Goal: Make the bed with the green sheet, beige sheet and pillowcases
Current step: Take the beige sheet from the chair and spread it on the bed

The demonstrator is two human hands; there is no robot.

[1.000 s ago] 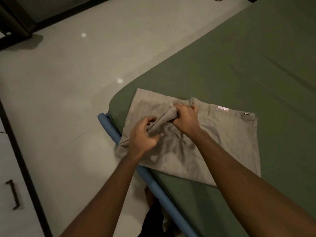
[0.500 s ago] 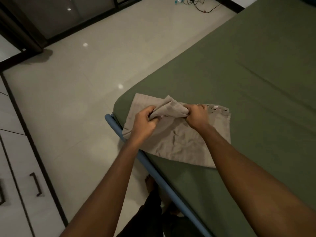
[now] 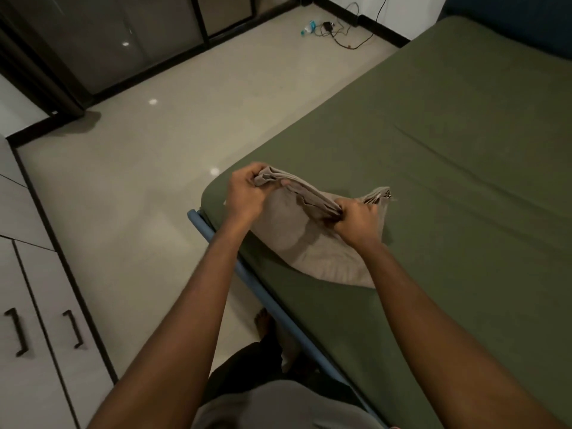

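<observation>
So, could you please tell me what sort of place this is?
Most likely a home bedroom: a bed under a green sheet fills the right side, a beige pillowcase is held over it, and cupboards with dark handles stand on the left.

The green sheet (image 3: 433,181) runs off past the right and bottom edges. At its near corner, the right hand (image 3: 356,221) and the left hand (image 3: 247,193) hide the gathered edge of the beige pillowcase (image 3: 297,239). The small blue-white item (image 3: 309,27) beside the cables (image 3: 351,47) is perhaps a bottle, too small to tell.
</observation>
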